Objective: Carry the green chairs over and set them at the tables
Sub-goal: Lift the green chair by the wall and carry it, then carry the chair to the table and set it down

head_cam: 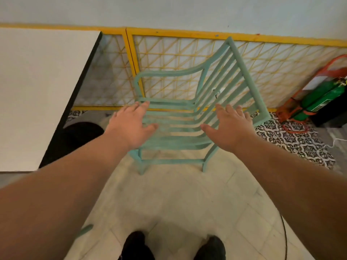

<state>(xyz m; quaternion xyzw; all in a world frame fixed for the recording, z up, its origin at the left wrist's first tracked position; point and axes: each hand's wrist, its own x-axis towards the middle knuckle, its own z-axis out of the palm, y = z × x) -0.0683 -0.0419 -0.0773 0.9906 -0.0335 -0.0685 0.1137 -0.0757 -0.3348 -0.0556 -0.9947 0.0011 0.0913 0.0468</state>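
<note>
At frame centre, the left hand [131,126] and right hand [228,126] hover apart, fingers spread, over the green chair [174,128] seat, gripping nothing.

At the back, a pale grey-green wall [187,10], with a low yellow-framed lattice panel [169,53] along its foot, split by one upright post. Underfoot, plain beige floor tiles [178,203], giving way near the panel to a strip of black-and-white patterned tiles [293,136], with a thin black cable [284,231] trailing over the beige at the right. To the left, a white tabletop [37,91] with a black edge and a dark round base [82,132] below it; in the far right corner, a green cylinder [323,98] in a red stand [327,71], just beside a black box [330,117], all under dim, even light.
</note>
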